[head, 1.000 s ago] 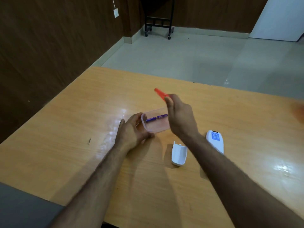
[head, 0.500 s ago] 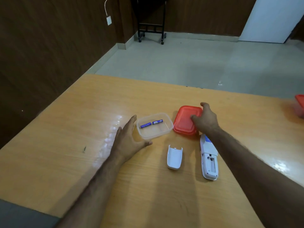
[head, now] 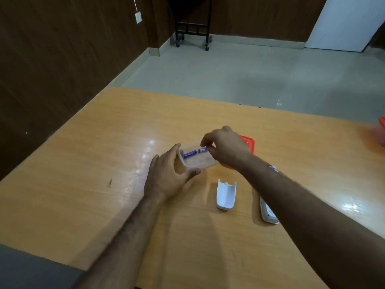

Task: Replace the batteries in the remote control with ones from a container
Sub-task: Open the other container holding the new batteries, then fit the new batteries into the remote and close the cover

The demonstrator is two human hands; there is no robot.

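Inside clear container (head: 201,164), right hand (head: 227,149) pinches blue battery (head: 201,150), label illegible.

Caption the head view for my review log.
Left hand holds the clear container while right hand pinches a blue battery inside it.

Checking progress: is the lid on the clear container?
No, the red lid lies on the table beside the open container.

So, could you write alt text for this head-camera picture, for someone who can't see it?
A person's right hand pinches a blue battery inside an open clear container that the left hand holds on a wooden table; a second battery lies beside it. A red lid, a white battery cover and the remote lie nearby.
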